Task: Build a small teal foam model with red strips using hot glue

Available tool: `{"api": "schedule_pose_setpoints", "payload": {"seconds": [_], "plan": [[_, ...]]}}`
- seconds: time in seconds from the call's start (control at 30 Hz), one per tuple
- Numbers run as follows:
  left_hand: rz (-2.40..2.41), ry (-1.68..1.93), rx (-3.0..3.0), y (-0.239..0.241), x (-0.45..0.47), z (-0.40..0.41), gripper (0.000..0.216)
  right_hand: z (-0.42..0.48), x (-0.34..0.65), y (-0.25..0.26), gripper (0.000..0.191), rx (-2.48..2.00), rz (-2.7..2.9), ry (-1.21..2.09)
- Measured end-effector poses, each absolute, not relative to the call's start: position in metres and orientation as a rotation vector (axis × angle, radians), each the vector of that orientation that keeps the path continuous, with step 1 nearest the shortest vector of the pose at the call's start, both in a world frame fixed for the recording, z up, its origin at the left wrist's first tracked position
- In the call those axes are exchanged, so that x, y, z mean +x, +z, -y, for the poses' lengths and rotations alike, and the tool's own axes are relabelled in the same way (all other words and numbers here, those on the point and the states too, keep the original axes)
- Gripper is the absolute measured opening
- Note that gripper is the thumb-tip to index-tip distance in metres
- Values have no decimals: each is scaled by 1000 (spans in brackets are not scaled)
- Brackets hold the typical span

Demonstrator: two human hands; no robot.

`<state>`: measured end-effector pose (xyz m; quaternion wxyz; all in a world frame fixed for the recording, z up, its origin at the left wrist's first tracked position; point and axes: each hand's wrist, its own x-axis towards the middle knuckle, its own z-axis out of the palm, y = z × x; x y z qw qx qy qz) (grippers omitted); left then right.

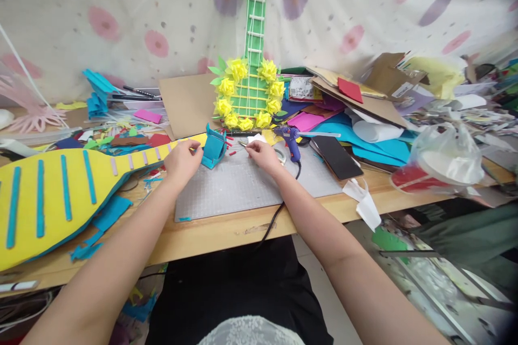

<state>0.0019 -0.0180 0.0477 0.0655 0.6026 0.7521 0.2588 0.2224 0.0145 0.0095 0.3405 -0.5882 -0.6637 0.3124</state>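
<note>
My left hand is closed on the neck end of a yellow foam guitar with teal stripes, right beside its teal headstock. My right hand rests on the grey cutting mat with fingers pinched on a thin pale stick near small red pieces. A blue glue gun lies just right of that hand, its black cord running over the table's edge.
A green foam guitar with yellow flowers leans on the spotted cloth at the back. A black phone, coloured foam sheets, cardboard and a plastic bag crowd the right side. Foam scraps litter the left.
</note>
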Motion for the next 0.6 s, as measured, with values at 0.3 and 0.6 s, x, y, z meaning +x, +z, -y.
{"api": "schedule_pose_setpoints", "payload": {"seconds": [0.3, 0.6], "plan": [[-2068, 796, 2192, 22, 20, 35, 25, -20, 194, 18, 27, -1687, 2218, 475], [-2009, 765, 2182, 5, 23, 30, 14, -16, 187, 26, 23, -1868, 2268, 374]]}}
